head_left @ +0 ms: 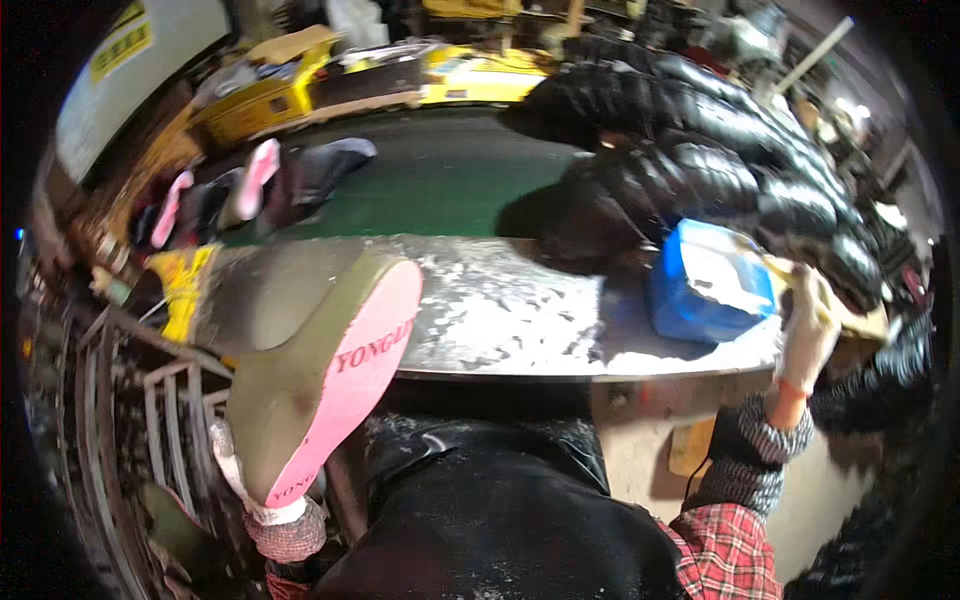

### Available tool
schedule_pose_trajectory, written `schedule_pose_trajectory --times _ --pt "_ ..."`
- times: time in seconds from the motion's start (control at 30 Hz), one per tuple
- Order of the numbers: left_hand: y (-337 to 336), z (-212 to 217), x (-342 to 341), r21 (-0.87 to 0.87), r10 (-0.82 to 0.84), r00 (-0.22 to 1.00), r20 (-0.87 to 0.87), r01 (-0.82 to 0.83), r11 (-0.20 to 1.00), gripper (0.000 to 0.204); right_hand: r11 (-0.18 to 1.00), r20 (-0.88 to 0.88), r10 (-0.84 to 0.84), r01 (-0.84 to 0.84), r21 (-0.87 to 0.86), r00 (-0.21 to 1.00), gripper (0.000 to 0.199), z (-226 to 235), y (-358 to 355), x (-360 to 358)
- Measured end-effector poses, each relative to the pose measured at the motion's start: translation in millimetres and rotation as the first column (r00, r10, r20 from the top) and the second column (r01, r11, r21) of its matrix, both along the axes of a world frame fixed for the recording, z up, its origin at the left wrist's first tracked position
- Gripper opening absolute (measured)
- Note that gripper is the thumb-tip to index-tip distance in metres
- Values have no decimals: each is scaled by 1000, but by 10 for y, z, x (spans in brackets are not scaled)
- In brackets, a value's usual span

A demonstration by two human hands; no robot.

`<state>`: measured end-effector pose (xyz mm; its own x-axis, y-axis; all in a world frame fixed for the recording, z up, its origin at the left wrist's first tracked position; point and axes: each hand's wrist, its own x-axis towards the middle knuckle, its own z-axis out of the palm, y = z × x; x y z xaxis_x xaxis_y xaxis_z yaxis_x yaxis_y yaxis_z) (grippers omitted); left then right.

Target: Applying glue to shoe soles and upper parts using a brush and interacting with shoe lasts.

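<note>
An olive-green boot liner (270, 400) with a pink insole (370, 355) on its bottom stands tilted at the left, its toe end toward the bench. My left hand (230, 462), in a whitish glove, grips it near the heel; most of the fingers are hidden behind it. At the right, my gloved right hand (812, 330) is closed beside a blue open-topped container (690, 285), whose inside and rim are smeared white. A pale yellowish strip shows between that hand and the container, but its kind is too blurred to make out.
The metal bench top (500, 320) is spotted with white residue. Shiny black boots (690, 185) are piled at the back right. More pink-soled liners (258, 180) lie at the far left on a green surface (420, 190). Yellow boxes (260, 105) stand behind; a metal rack (175, 420) is at left.
</note>
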<state>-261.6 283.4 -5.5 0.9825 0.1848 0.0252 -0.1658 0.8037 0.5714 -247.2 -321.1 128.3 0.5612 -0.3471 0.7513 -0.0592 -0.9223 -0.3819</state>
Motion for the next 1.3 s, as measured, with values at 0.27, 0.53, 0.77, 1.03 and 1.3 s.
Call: schedule_pose_trajectory --times 0.27,0.53,0.77,1.03,1.3 --pt "-1170 139 227 -105 -189 904 -383 161 981 48 961 -210 170 -115 251 963 18 -249 -622 113" --pt "-755 -451 -131 -731 -850 508 -137 527 433 55 711 157 402 -416 567 902 18 -58 190 -284" --pt "-907 -557 12 -643 -620 741 -258 347 683 51 206 81 924 -664 719 374 19 -653 2464 851" --pt "-922 -576 26 -677 -681 713 -168 419 605 51 145 65 926 -510 848 371 19 -798 2149 584" --pt "-825 -556 40 -861 -724 687 -62 330 387 52 289 -10 889 -544 788 458 18 -229 2660 1056"
